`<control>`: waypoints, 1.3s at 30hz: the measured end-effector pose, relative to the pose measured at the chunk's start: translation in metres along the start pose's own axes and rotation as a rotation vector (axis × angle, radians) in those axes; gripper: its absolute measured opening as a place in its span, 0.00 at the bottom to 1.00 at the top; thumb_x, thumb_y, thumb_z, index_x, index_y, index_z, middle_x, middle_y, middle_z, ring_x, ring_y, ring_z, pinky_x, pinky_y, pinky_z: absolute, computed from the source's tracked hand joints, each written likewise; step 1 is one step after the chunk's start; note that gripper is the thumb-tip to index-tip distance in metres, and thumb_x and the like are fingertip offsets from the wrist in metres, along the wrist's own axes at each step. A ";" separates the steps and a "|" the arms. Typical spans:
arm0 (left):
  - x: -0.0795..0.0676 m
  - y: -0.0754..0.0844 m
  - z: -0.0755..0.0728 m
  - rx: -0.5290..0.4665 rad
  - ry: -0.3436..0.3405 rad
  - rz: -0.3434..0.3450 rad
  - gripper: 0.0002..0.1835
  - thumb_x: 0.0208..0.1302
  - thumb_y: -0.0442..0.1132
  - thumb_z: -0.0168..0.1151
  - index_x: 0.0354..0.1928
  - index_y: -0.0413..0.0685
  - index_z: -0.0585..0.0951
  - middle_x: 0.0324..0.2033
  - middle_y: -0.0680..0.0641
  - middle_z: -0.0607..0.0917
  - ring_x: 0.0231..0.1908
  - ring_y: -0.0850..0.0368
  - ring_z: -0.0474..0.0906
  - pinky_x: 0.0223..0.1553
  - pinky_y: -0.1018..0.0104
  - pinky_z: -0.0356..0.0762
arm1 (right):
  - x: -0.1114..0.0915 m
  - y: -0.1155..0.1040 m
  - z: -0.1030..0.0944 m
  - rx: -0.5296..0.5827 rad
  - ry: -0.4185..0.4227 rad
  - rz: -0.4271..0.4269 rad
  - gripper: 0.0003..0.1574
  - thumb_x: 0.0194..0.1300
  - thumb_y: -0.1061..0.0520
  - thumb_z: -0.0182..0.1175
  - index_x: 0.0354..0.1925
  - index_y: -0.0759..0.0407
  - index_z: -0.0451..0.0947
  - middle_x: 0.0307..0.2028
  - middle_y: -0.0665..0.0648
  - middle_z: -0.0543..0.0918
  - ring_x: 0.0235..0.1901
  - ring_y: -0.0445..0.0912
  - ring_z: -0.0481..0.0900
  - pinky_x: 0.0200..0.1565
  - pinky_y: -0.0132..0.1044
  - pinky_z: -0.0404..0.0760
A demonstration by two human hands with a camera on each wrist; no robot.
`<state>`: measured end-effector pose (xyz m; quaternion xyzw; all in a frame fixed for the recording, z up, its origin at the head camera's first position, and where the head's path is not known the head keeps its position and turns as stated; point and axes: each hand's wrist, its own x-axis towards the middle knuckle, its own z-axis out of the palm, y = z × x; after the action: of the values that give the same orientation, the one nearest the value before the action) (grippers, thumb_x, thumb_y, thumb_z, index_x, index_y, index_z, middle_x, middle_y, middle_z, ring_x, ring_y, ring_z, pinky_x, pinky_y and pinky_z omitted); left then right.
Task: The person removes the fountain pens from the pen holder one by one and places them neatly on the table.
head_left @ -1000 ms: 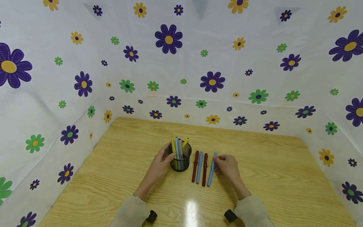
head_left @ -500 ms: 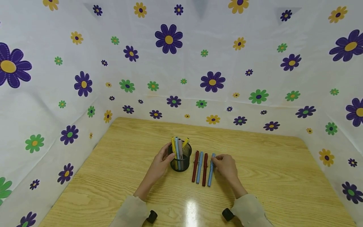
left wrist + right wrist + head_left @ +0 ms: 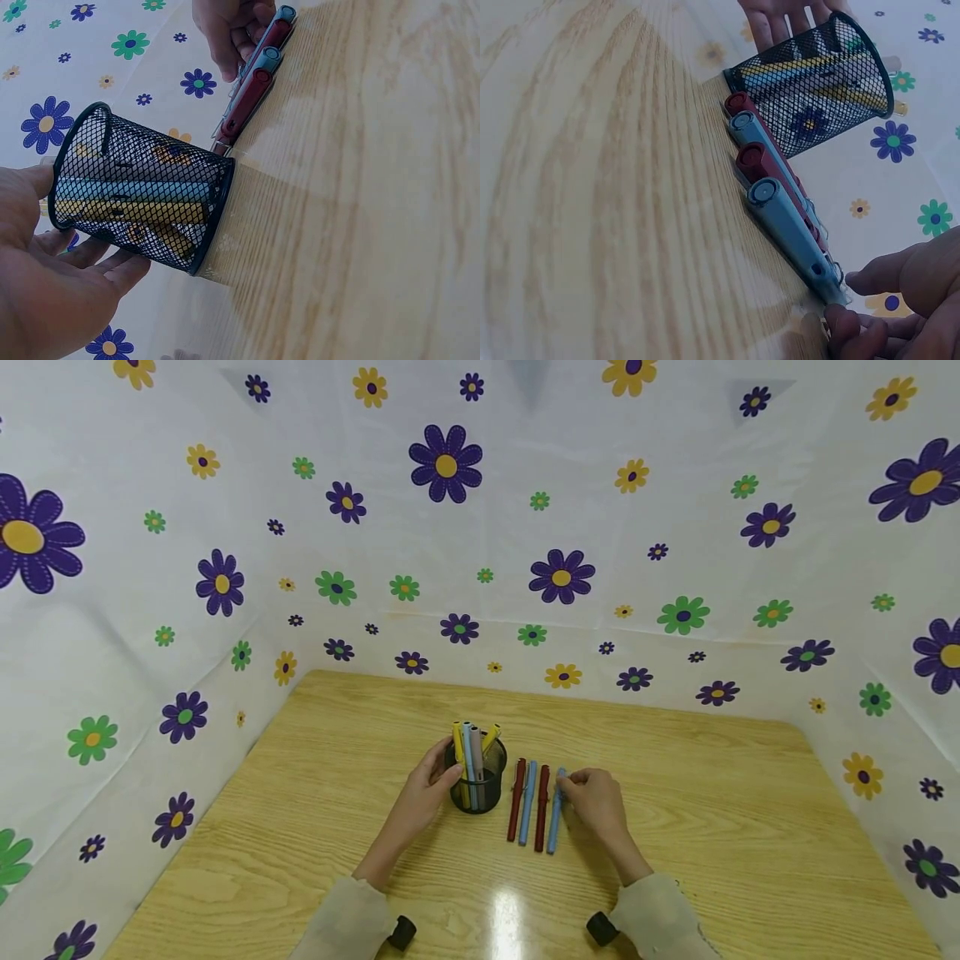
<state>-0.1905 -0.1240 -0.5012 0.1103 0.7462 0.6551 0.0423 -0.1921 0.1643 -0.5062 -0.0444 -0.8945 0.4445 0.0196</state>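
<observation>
A black mesh pen cup [image 3: 480,797] stands upright on the table, with yellow, light blue and grey pens [image 3: 477,752] in it. My left hand [image 3: 420,789] holds the cup from its left side, thumb at the rim and fingers along the mesh [image 3: 75,262]. To the right of the cup lie two dark red pens [image 3: 541,814] and two light blue ones, alternating in a row. My right hand [image 3: 597,797] pinches the far, clip end of the rightmost blue pen [image 3: 791,229], which lies on the table. The fingertips partly hide that end.
The wooden table [image 3: 712,810] is bounded at the back and sides by a white flowered cloth [image 3: 480,535]. Dark wristbands [image 3: 602,928] sit by both sleeves near the front.
My right hand has shifted slightly left with the rightmost blue pen, which now lies closer to the red pen and straighter in line. My left hand and the cup have stayed put.
</observation>
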 end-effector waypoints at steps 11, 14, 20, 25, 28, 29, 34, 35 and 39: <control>0.000 0.000 -0.001 -0.004 -0.013 -0.001 0.36 0.82 0.46 0.53 0.81 0.41 0.54 0.78 0.34 0.57 0.77 0.39 0.54 0.74 0.43 0.57 | -0.002 -0.004 -0.001 0.025 0.059 -0.021 0.18 0.71 0.58 0.62 0.46 0.75 0.83 0.34 0.65 0.88 0.23 0.44 0.81 0.22 0.33 0.77; 0.000 0.001 -0.001 -0.008 -0.011 0.001 0.36 0.82 0.46 0.53 0.81 0.41 0.54 0.78 0.34 0.57 0.77 0.39 0.54 0.74 0.43 0.57 | -0.001 -0.009 -0.001 0.032 0.073 -0.054 0.18 0.73 0.58 0.62 0.49 0.74 0.83 0.38 0.65 0.88 0.26 0.46 0.82 0.25 0.33 0.78; 0.000 0.000 -0.001 -0.009 -0.010 -0.002 0.36 0.82 0.46 0.54 0.81 0.41 0.54 0.78 0.34 0.57 0.77 0.39 0.54 0.74 0.43 0.57 | 0.002 -0.019 0.003 0.097 0.053 -0.154 0.17 0.76 0.59 0.60 0.53 0.71 0.82 0.41 0.63 0.86 0.37 0.50 0.82 0.35 0.34 0.80; 0.000 -0.001 -0.001 -0.010 -0.014 -0.003 0.36 0.82 0.47 0.54 0.81 0.41 0.54 0.78 0.34 0.57 0.77 0.39 0.54 0.74 0.43 0.57 | 0.007 -0.025 0.010 0.174 0.020 -0.190 0.18 0.76 0.59 0.60 0.55 0.72 0.81 0.43 0.64 0.87 0.40 0.53 0.83 0.38 0.33 0.81; 0.001 -0.001 -0.001 -0.009 -0.012 0.001 0.36 0.81 0.48 0.54 0.81 0.41 0.54 0.78 0.34 0.57 0.77 0.39 0.54 0.74 0.43 0.57 | 0.009 -0.031 0.013 0.199 0.015 -0.194 0.18 0.76 0.58 0.61 0.55 0.71 0.82 0.42 0.63 0.87 0.39 0.51 0.83 0.36 0.31 0.81; 0.001 -0.001 -0.001 -0.009 -0.011 0.002 0.36 0.81 0.48 0.54 0.81 0.41 0.54 0.78 0.34 0.57 0.77 0.39 0.54 0.74 0.43 0.57 | 0.010 -0.033 0.014 0.206 0.014 -0.195 0.18 0.76 0.58 0.61 0.55 0.71 0.82 0.42 0.63 0.87 0.39 0.51 0.83 0.36 0.31 0.80; 0.001 0.000 -0.001 -0.007 -0.009 0.001 0.36 0.81 0.47 0.54 0.81 0.41 0.54 0.78 0.34 0.56 0.77 0.39 0.53 0.74 0.43 0.57 | 0.012 -0.046 0.018 0.247 0.001 -0.205 0.19 0.76 0.57 0.61 0.56 0.69 0.82 0.43 0.64 0.87 0.40 0.55 0.85 0.36 0.32 0.81; 0.000 0.000 -0.001 -0.007 -0.008 0.000 0.36 0.81 0.47 0.54 0.81 0.41 0.54 0.78 0.34 0.56 0.77 0.39 0.53 0.74 0.43 0.57 | 0.012 -0.049 0.019 0.261 -0.008 -0.208 0.19 0.77 0.56 0.61 0.57 0.70 0.82 0.44 0.65 0.87 0.41 0.57 0.85 0.37 0.34 0.81; 0.000 0.001 -0.001 -0.007 -0.008 0.003 0.36 0.81 0.47 0.54 0.81 0.41 0.54 0.78 0.34 0.56 0.77 0.39 0.53 0.74 0.43 0.57 | 0.012 -0.058 0.023 0.280 -0.027 -0.223 0.21 0.77 0.54 0.61 0.57 0.69 0.82 0.46 0.63 0.87 0.44 0.58 0.85 0.40 0.38 0.81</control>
<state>-0.1903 -0.1246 -0.5003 0.1139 0.7434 0.6575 0.0448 -0.2095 0.1122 -0.4736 0.0643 -0.8233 0.5604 0.0625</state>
